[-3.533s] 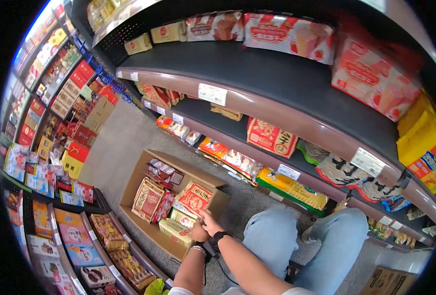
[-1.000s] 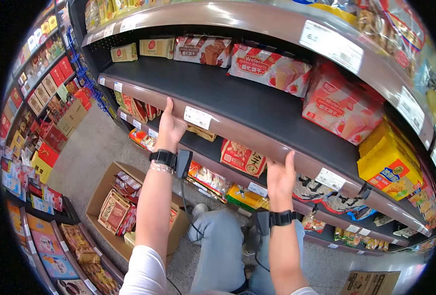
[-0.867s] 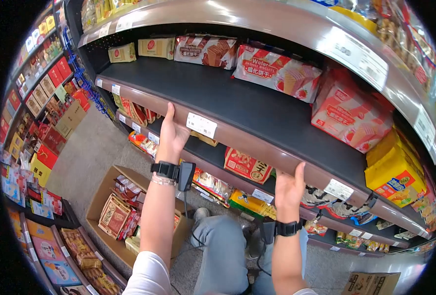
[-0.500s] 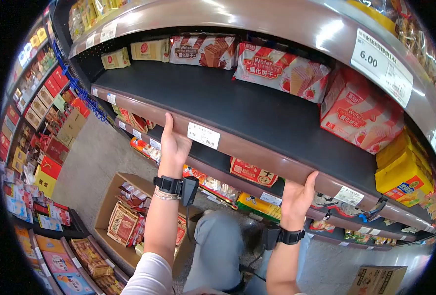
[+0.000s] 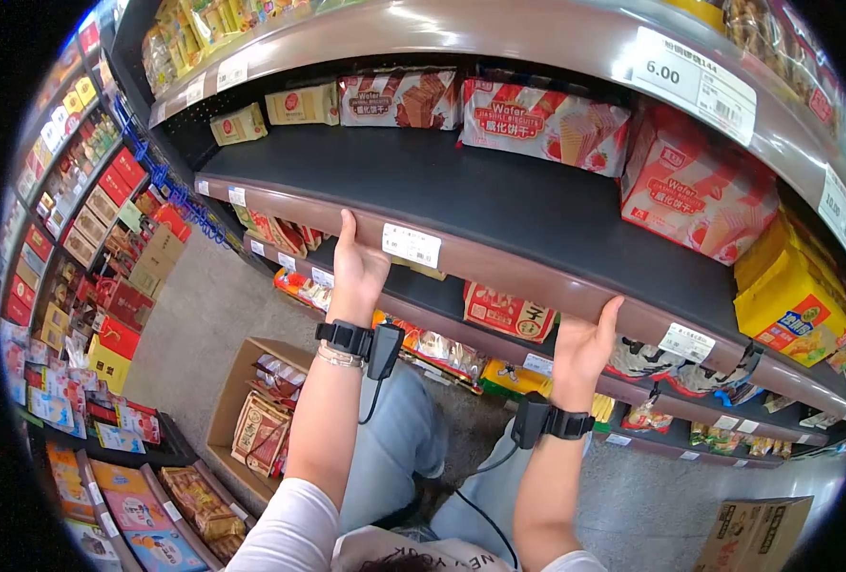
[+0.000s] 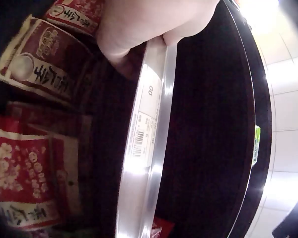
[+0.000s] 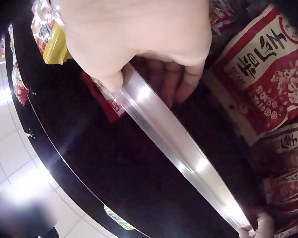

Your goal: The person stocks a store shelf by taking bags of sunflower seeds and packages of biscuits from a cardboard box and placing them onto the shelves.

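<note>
Both hands grip the front edge of a dark store shelf [image 5: 499,262], a brown rail with price labels. My left hand [image 5: 360,276] holds it just left of a white price label [image 5: 411,246], its thumb up against the rail's face. Farther right, my right hand [image 5: 581,355] grips the same rail, thumb raised. In the right wrist view, the right hand's fingers [image 7: 171,82] curl under the edge. The left hand [image 6: 156,25] also wraps the rail in its wrist view. On this shelf stand wafer biscuit packs [image 5: 545,126] and pale small packs [image 5: 301,103].
A cardboard carton [image 5: 225,405] with red and cream packs stands on the floor at left. Red snack bags [image 5: 509,313] lie on the shelf below. A yellow pack [image 5: 793,310] sits at the shelf's right end. A flattened-looking brown box [image 5: 755,536] lies lower right.
Earlier both hands were together at the packs in the carton; by one second ago they had moved up to the shelf edge. Their hold there stays similar while the head view shifts slightly.
</note>
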A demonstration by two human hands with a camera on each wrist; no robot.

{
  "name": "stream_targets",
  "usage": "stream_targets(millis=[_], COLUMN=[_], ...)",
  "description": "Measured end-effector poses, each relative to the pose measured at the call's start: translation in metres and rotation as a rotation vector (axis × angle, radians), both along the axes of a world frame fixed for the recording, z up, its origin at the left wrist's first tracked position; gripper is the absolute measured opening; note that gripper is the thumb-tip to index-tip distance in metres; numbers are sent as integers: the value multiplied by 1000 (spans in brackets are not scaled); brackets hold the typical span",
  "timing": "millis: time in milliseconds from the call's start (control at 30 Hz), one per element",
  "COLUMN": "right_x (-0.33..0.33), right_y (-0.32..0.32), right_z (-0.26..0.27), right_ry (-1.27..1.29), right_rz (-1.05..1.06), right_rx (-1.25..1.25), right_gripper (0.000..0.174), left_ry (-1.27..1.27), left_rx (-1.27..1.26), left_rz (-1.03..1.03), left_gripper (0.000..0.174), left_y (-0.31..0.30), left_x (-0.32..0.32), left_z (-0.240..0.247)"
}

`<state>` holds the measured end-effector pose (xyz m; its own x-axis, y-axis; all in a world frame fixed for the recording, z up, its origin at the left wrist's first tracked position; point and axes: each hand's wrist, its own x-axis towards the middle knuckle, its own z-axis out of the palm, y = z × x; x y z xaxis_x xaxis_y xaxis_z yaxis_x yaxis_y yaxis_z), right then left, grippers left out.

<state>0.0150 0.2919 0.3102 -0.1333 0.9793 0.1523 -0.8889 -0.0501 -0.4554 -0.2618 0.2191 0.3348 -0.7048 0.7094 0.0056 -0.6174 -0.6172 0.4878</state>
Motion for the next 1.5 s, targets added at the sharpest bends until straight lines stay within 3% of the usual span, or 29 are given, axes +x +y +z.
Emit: stream_targets(millis=[533, 833, 1233, 1333, 1367, 1500], right_x=[4, 8, -7, -8, -11, -39], right_y=[-2, -6, -11, -15, -20, -57], right_z=[4, 3, 5, 2, -1, -20], right_ry=[-98, -76, -80, -95, -94, -179], right_rz=[7, 127, 45, 63, 92, 267], right_rx=[84, 17, -27, -43, -57, -105], right_gripper=[41, 43, 41, 38, 37, 26], left_ry=[13, -6, 46, 24, 56, 110], left_rx=[78, 162, 150, 157, 144, -113], left_rz=[-29, -124, -168, -292, -357, -281], left_gripper=[44, 40, 38, 36, 43, 52], left_y=[-3, -4, -12, -26, -37, -99], left_x=[2, -14, -16, -20, -24, -36], left_z=[-3, -17, -12, -17, -23, -55])
